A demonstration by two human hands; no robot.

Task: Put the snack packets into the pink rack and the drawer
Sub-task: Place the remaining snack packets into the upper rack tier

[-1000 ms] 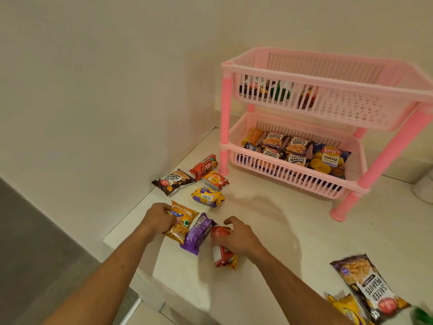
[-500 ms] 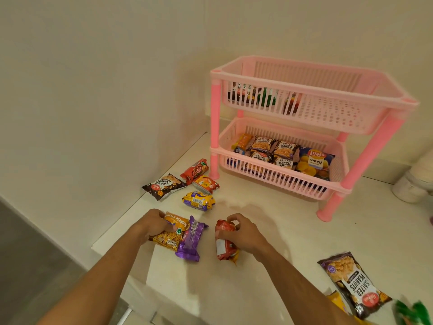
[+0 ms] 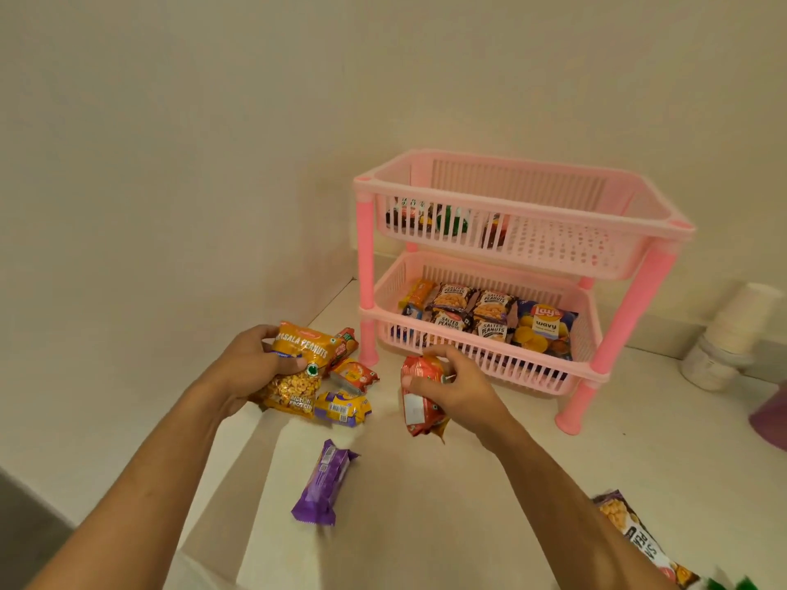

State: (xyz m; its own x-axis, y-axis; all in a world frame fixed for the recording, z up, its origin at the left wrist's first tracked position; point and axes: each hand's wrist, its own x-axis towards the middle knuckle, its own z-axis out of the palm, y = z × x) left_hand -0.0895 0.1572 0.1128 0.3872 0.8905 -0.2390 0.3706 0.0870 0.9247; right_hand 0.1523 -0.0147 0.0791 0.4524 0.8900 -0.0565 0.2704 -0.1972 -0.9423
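- Step in hand, as judged: carry two held packets to the pink rack (image 3: 524, 198) and set them in a tier.
- Left hand (image 3: 251, 368): grip closed round the upper half of the orange peanut packet (image 3: 298, 372), thumb across its front; the lower half hangs free above the bench (image 3: 489, 504).
- Right hand (image 3: 451, 387): grip closed on the red packet (image 3: 419, 398), held upright, its lower end hanging below the hand, just in front of the lower tier.
- Recommended: place one packet at a time. The lower tier is crowded at the left and centre; the upper tier shows bare floor at the right.
- Lift each packet clear of the rim before release; the slatted walls could catch a corner.
- Keep the hold light; the contents are likely brittle.
- Packet appearance: glossy, crinkled film, pillow-shaped, soft-sided.
- Still on the bench: a purple bar (image 3: 323, 487) near the front edge, and small packets (image 3: 345, 402) beside the left hand.
- No drawer is in view.
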